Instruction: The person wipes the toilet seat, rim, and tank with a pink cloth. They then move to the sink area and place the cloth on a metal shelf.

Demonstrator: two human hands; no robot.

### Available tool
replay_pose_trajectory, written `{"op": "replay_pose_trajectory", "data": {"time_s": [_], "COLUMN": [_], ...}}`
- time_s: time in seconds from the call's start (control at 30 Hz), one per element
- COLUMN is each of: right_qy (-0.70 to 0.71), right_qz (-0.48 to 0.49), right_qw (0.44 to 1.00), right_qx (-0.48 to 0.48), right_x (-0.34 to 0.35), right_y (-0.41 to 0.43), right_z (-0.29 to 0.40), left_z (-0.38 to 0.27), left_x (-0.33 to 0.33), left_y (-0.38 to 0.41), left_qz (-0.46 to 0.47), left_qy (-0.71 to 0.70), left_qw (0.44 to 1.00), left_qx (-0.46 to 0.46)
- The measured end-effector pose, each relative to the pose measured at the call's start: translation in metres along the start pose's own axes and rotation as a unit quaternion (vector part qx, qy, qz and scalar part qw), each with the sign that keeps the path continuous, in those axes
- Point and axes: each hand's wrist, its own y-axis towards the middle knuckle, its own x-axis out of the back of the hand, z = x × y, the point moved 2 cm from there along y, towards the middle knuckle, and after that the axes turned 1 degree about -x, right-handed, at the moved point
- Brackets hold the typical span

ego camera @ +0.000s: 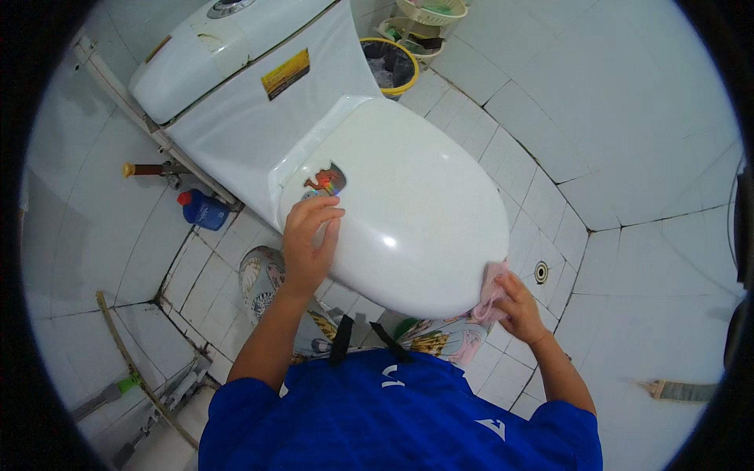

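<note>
A white toilet with its lid [406,194] down fills the middle of the view. My right hand [521,309] holds a pink cloth [490,293] against the rounded front edge of the lid, at its lower right. Over the lid's left side is my left hand [312,235], its fingers bent and apart with nothing in them, close to a sticker [330,179] near the hinge end. Whether its fingertips touch the lid I cannot tell. Another yellow and dark sticker [285,74] is on the front of the tank.
Behind the toilet stand a yellow-rimmed bin [415,73] and a rack with baskets [433,13]. A blue bottle with a red cap [203,210] is on the floor at left, below a pipe [126,97]. A floor drain [541,272] lies at right; a stick [121,341] leans lower left.
</note>
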Motion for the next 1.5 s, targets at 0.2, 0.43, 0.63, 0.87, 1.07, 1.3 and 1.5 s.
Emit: {"op": "replay_pose_trajectory", "data": {"time_s": [0.2,0.43,0.63,0.87,1.07,1.3,1.5], "right_qy": [0.315,0.054,0.083,0.061,-0.059,-0.175,-0.135], "right_qz": [-0.231,-0.046,0.062,-0.234,-0.190,0.069,0.065], "right_qw": [0.877,0.995,0.972,0.959,0.978,0.982,0.986], "right_qx": [-0.279,0.071,0.209,-0.149,-0.055,-0.008,-0.069], "right_x": [0.019,-0.024,-0.030,0.021,0.025,-0.035,-0.019], "right_y": [0.085,0.154,0.141,0.283,0.424,0.475,0.483], "right_z": [-0.043,0.122,0.142,0.003,0.060,0.094,0.073], "left_z": [0.002,0.000,-0.010,-0.023,-0.016,-0.013,-0.018], "left_x": [-0.024,-0.014,0.008,-0.036,-0.037,-0.036,-0.038], "left_y": [-0.009,-0.008,-0.003,-0.016,-0.021,-0.023,-0.018], "left_qz": [0.032,-0.067,-0.084,0.098,0.108,0.101,0.101], "left_qy": [0.067,-0.064,-0.067,0.051,0.080,0.075,0.061], "left_qw": [0.997,0.995,0.994,0.993,0.990,0.991,0.991], "left_qx": [-0.013,0.025,0.015,-0.043,-0.046,-0.042,-0.057]}}
